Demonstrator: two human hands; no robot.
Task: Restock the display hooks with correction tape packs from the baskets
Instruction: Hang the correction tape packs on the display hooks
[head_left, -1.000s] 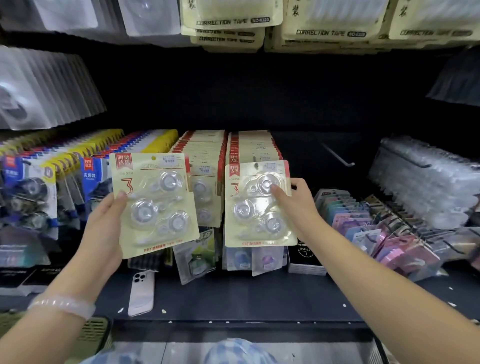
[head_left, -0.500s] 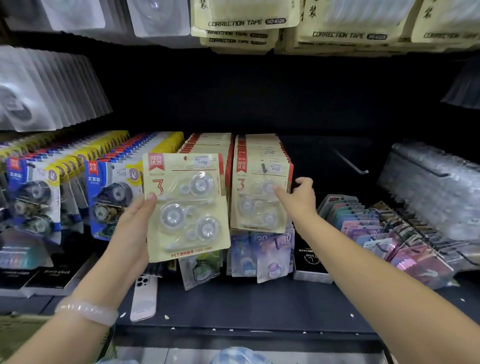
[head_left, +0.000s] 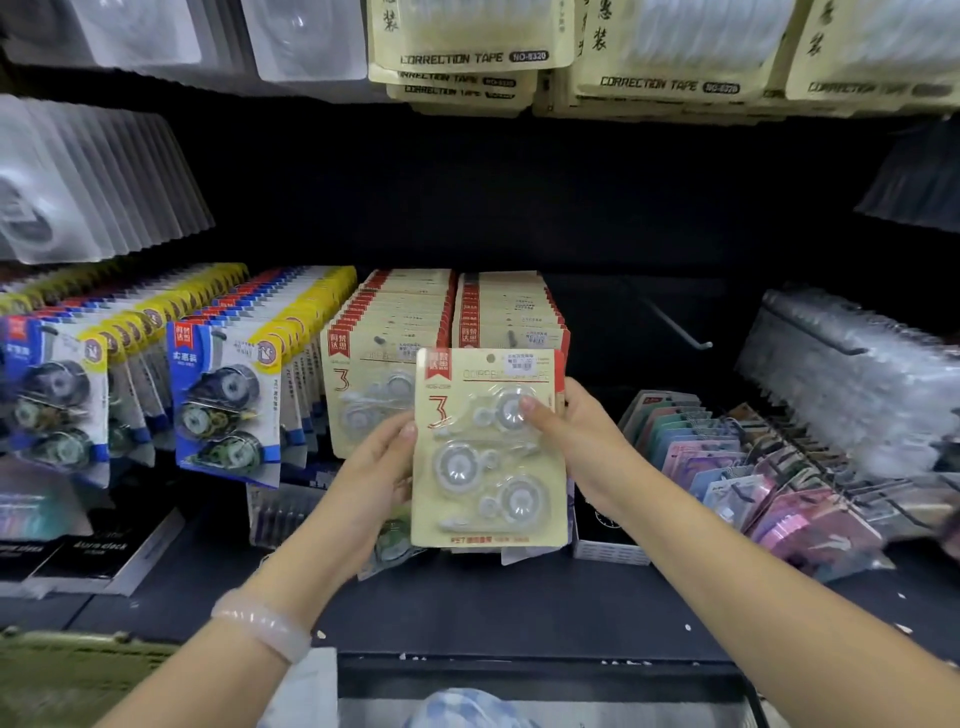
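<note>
A cream correction tape pack with a red "3" and three clear dispensers is held upright in front of the hooks. My left hand grips its left edge, thumb on the front. My right hand grips its right edge, thumb across the top dispenser. Behind it hang two full rows of the same packs, the left row and the right row. The held pack covers the front of the right row.
Blue and yellow tape packs hang at the left. A bare metal hook sticks out at the right, beside clear packs and pastel packs. A green basket sits at bottom left. Cream packs hang overhead.
My right hand let go of the pack now hanging on the right row and took the right edge of the left hand's pack, which moved right and sits in front of that row.
</note>
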